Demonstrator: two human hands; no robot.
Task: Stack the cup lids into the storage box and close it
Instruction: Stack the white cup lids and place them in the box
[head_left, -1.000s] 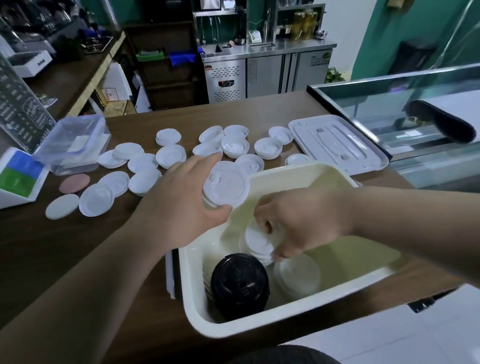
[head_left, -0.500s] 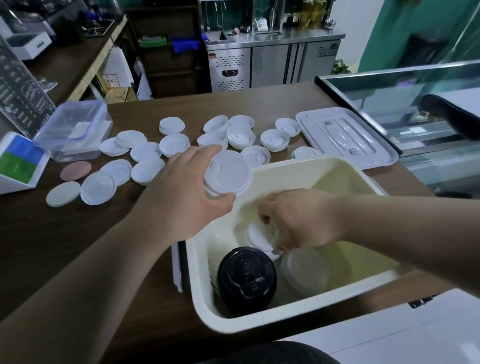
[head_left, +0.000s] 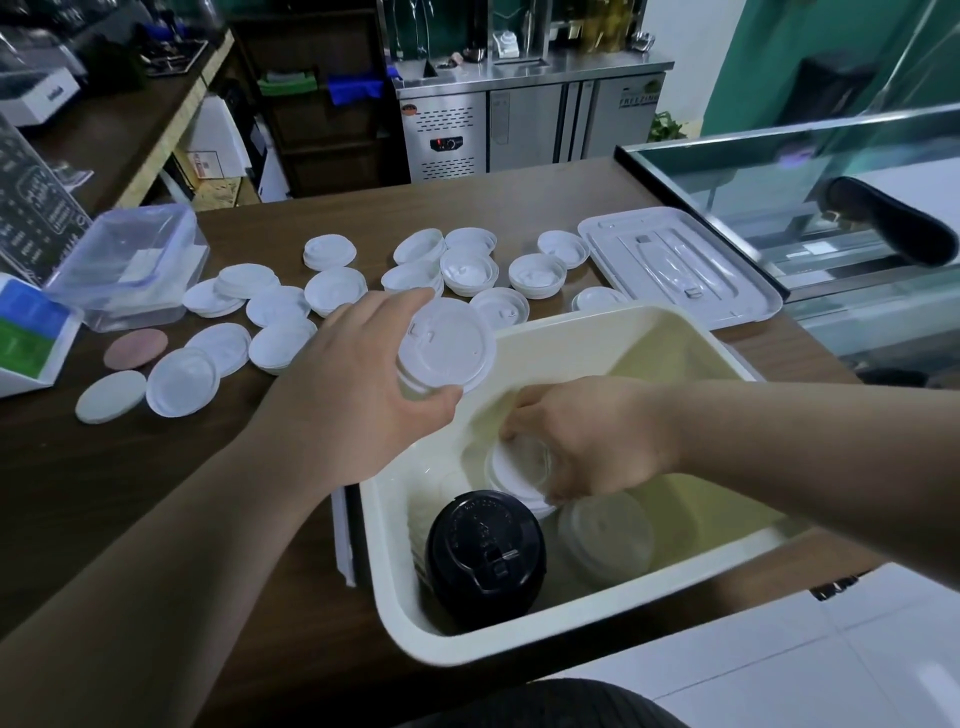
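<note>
A cream storage box (head_left: 566, 335) stands open at the counter's near edge. My left hand (head_left: 358, 395) grips a stack of white cup lids (head_left: 447, 345) over the box's far-left rim. Inside the box my right hand (head_left: 587, 436) holds a white lid stack (head_left: 514, 467) down near the middle. A black lid stack (head_left: 485, 553) and a clear lid stack (head_left: 605, 535) sit in the box's near part. Several loose white lids (head_left: 335, 288) lie scattered on the brown counter beyond. The box's white cover (head_left: 675, 265) lies flat at the right.
A clear plastic container (head_left: 130, 265) and a blue-green card stand (head_left: 31, 332) sit at the left. A glass display case (head_left: 810, 208) borders the counter on the right. A pink disc (head_left: 136, 348) lies among the lids. The box overhangs the counter's front edge.
My right hand has pushed its white lid stack a bit deeper and leftward in the box. My left hand keeps its stack over the rim, barely shifted.
</note>
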